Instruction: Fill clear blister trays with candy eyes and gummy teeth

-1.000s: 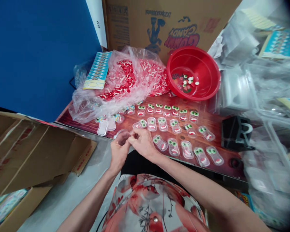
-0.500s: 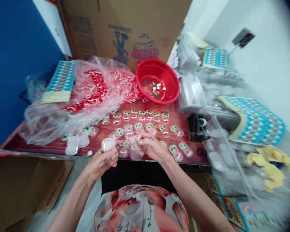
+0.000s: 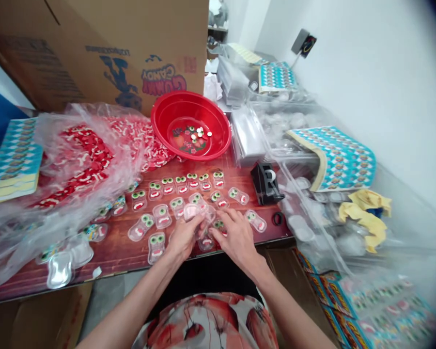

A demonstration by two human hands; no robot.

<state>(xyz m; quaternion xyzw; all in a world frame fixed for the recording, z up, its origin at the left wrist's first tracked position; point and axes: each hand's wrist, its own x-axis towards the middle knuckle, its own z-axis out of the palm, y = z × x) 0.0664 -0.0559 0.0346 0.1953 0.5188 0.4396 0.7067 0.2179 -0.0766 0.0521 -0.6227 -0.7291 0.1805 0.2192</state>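
My left hand (image 3: 186, 238) is closed on clear plastic shells (image 3: 192, 211), held over the front rows of candy packs. Close beside it, my right hand (image 3: 237, 233) reaches down with thumb and fingers apart around a candy pack (image 3: 220, 225), which its fingers partly hide. Several clear shells filled with green gummy eyes and red-and-white gummy mouths stand in rows on the wooden table, among them one pack (image 3: 156, 247) left of my left hand and another (image 3: 256, 221) right of my right hand. Both hands cover some packs.
Behind the rows is a red basin (image 3: 218, 145) with a few gummy eyes inside. A plastic bag of red gummies (image 3: 90, 150) spreads at left. On the right are a black tape dispenser (image 3: 265, 184), a tape roll (image 3: 277, 218) and bags of clear shells (image 3: 301, 228).
The view has swung right. My hands have come together over the packs, the left moving in with its shells. The right hand has lowered, its fingers now apart around a pack.
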